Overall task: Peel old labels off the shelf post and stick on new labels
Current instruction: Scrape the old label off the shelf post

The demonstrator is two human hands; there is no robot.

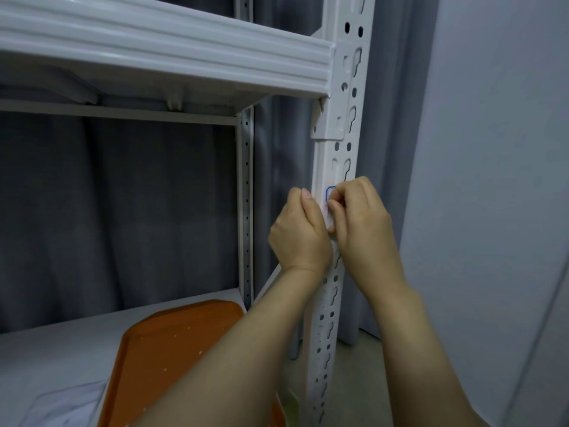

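The shelf [154,50] post [321,167] carries one blue-edged label [330,193] at mid-height, between the hands. The left hand [300,235] braces on the post, thumb along its edge, other fingers hidden. The right hand [363,220] pinches the label. Whether it is old or new I cannot tell; this label seems mid-step, and no other labels show.

No writing, number or brand can be read anywhere. The only label in sight is a small white sticker with a blue outline [330,192] on the near white perforated metal shelf post [341,124] at the right. The right hand [363,223] pinches it and the left hand [300,238] crowds in from the left. Only a blue corner shows, with no lettering.
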